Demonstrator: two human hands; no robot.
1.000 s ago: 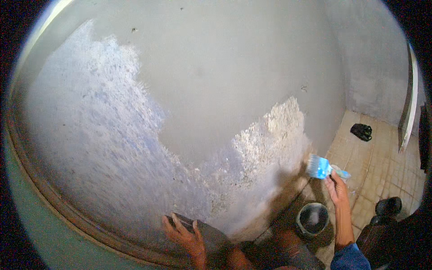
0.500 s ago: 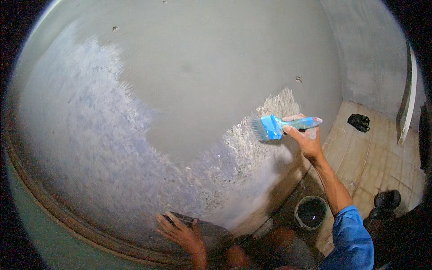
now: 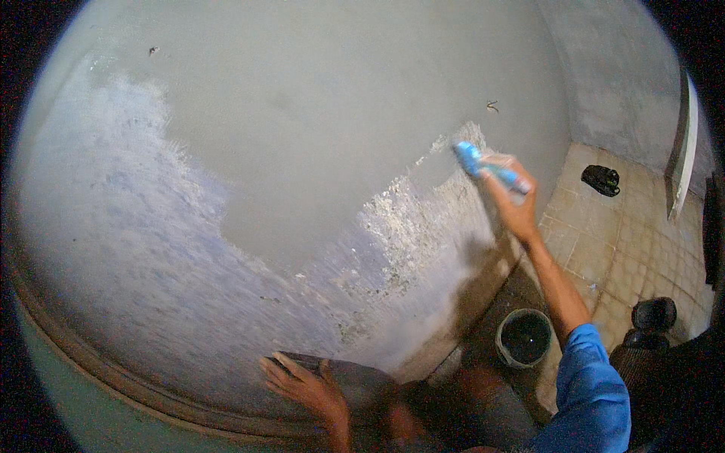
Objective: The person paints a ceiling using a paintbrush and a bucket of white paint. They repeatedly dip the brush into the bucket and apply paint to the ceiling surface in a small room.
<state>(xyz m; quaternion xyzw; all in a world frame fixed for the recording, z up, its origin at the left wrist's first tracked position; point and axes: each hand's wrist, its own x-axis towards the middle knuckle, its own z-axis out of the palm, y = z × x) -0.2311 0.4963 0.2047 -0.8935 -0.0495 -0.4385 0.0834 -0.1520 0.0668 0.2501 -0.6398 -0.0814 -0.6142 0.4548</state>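
A wide blue paintbrush [image 3: 467, 157] is gripped by its handle in my right hand [image 3: 516, 202]. Slightly blurred, its head lies against the wall [image 3: 317, 143] at the upper tip of a rough, pale, flaky patch. Smooth grey coating covers the wall's upper and middle part, while a streaky whitish-violet area runs along the left and lower parts. Low on that area, my left hand [image 3: 308, 386] has its fingers stretched and spread, lying against the wall surface beside a dark shadow. Nothing shows in it.
A round bucket [image 3: 500, 343] with dark contents stands below my right forearm. On the tiled floor [image 3: 581, 234] to the right lie a black plastic bag [image 3: 601, 180] and a dark object [image 3: 653, 314]. A pale upright strip [image 3: 687, 151] stands by the far grey wall.
My right hand has swept the brush upward and slightly right along the wall, turning the brush head. My left hand stays at nearly the same place. The view has shifted a little.
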